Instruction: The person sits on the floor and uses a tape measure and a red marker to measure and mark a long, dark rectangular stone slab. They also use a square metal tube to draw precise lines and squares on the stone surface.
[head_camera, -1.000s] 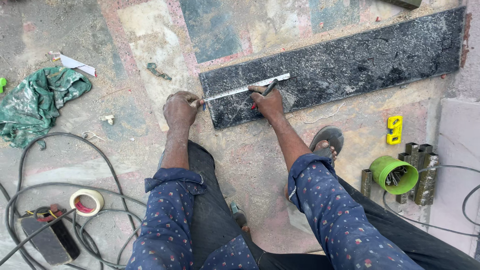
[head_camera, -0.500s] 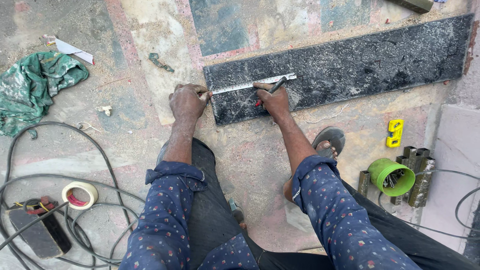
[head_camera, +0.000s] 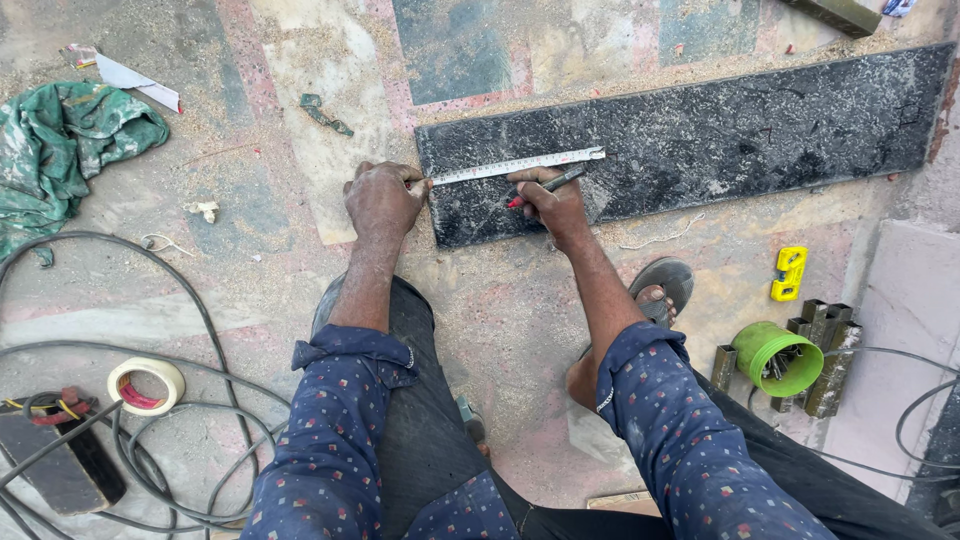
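The floor (head_camera: 500, 300) is dusty, patterned stone, strewn with sawdust; on it, ahead of the person, lies a long dark slab (head_camera: 720, 135), its long axis running left to right and rising a little toward the right, its left end just in front of both hands; a green cloth (head_camera: 60, 150) lies crumpled well off to the left, black cables (head_camera: 180, 300) loop over the lower left, a green tub (head_camera: 775, 357) stands among metal pieces at the right, a roll of tape (head_camera: 146, 385) sits by the cables, and a small yellow tool (head_camera: 787, 273) lies near the tub.

A steel rule (head_camera: 517, 166) lies along the slab's near-left part, parallel to its length; the left hand (head_camera: 382, 198) is closed on the rule's left end, at the slab's corner, pinning it down; the right hand (head_camera: 556, 205) is closed on a pen (head_camera: 545, 185) — dark-bodied, red-tipped — with the tip pointing left, touching or almost touching the slab just below the rule; the right hand is the nearer to the rule's middle, the left to its end.

Hard to tell: whether the tip truly meets the stone, and any mark on the speckled surface — the fingers hide it; the slab's right end is cut off by a pale block.
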